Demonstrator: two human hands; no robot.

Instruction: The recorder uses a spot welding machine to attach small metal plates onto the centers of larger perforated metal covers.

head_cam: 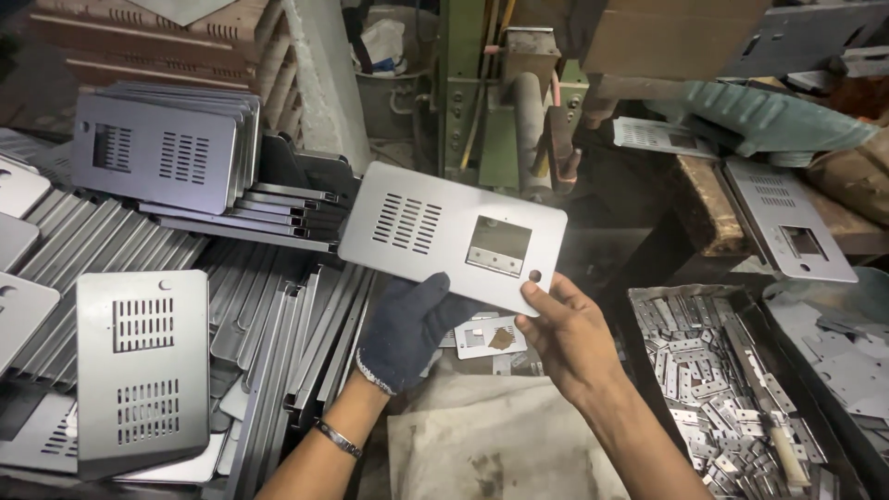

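A worker holds a grey metal panel [452, 234] in both hands over a cluttered shop bench, the sheet tilted slightly with its right end lower. The left hand [405, 330], in a dark knit glove with a bracelet at the wrist, rises from six o'clock, its fingers closed under the panel's lower edge. The bare right hand [567, 330] comes in from five o'clock, palm up, thumb pressed on the panel's lower right corner just beside a small round hole, the fingers hidden behind the sheet. Both hands are clamped on the panel, set apart along its bottom edge. The panel shows a block of slots on its left half and a rectangular cut-out with a small hinge plate [498, 246] on its right. At nine o'clock lie stacks of similar slotted panels [141, 368]; at four o'clock a bin of loose hinges [719, 381]. Directly behind the panel, at twelve o'clock, stands a green welding machine [482, 102].
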